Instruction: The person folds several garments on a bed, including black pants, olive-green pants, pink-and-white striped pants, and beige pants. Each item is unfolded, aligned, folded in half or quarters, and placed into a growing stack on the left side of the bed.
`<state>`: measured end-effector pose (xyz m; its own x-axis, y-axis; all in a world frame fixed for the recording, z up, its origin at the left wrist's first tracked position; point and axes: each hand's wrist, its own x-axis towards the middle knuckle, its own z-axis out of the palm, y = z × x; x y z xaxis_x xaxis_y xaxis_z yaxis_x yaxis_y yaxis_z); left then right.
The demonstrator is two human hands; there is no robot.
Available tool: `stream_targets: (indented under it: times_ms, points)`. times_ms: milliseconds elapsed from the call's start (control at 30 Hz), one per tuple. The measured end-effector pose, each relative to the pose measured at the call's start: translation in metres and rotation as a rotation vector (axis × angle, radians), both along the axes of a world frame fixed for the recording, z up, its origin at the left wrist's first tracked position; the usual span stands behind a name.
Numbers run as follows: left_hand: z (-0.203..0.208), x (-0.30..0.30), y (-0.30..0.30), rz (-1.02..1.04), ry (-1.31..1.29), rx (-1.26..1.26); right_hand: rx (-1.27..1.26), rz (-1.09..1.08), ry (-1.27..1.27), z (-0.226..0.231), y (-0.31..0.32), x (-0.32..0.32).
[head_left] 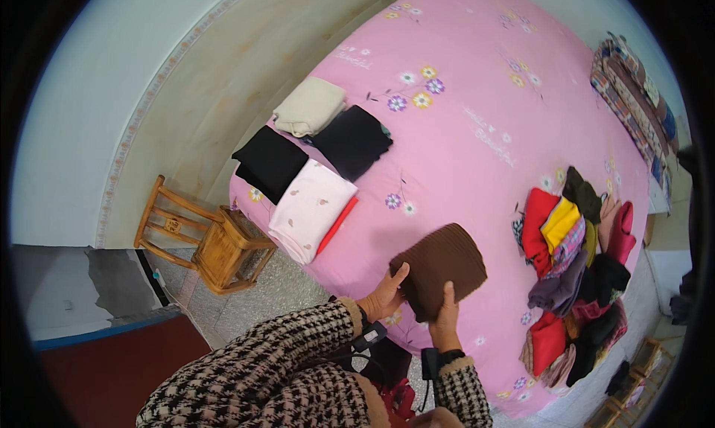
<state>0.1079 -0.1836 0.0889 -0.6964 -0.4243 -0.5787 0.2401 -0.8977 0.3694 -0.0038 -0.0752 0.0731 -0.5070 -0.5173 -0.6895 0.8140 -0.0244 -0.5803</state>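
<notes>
Between my two hands is a folded brown ribbed knit garment [441, 268], held above the near edge of the bed. My left hand [386, 294] grips its left side with the thumb on top. At its near right edge, my right hand [447, 320] pinches it, thumb up and fingers hidden below. To the left lie folded clothes: a cream one [309, 106], a dark navy one [351, 141], a black one [269, 164] and a pale pink one [309, 212] with a red piece [337, 225] under its right edge.
A pink flowered sheet [462, 167] covers the bed. On the right sits a loose heap of mixed clothes [570, 272]. Folded plaid bedding [633, 100] lies at the far right corner. A wooden chair [220, 249] stands by the bed's left side, near the wall.
</notes>
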Motion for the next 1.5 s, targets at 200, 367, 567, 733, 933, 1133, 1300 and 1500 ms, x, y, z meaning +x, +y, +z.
stream_targets:
  times_ms: [200, 367, 567, 733, 933, 1133, 1300, 1500]
  points:
    - [0.022, 0.038, -0.131, 0.218, -0.186, -0.158, -0.1, 0.269, 0.3, 0.025, -0.149, 0.047]
    - [0.047, 0.052, -0.238, 0.336, -0.101, -0.34, -0.16, 0.505, 0.348, 0.043, -0.222, 0.051]
    - [-0.001, 0.041, -0.34, 0.373, -0.295, -0.317, 0.038, 0.51, 0.205, 0.023, -0.216, 0.058]
    - [-0.052, 0.033, -0.372, 0.153, -0.999, -0.348, 0.319, 0.516, 0.178, -0.002, -0.169, 0.045]
    - [-0.045, 0.022, -0.349, 0.238, -1.312, -1.585, 0.404, 0.382, 0.168, -0.03, -0.119, 0.026]
    - [-0.062, -0.025, -0.361, -0.279, -1.386, -2.015, 0.473, 0.323, 0.244, -0.038, -0.095, 0.021]
    - [-0.099, -0.012, -0.374, -0.242, -1.407, -2.189, 0.493, 0.275, 0.138, -0.029, -0.07, 0.042]
    - [-0.111, 0.004, -0.392, -0.248, -1.385, -2.262, 0.557, 0.28, 0.126, -0.025, -0.026, 0.06]
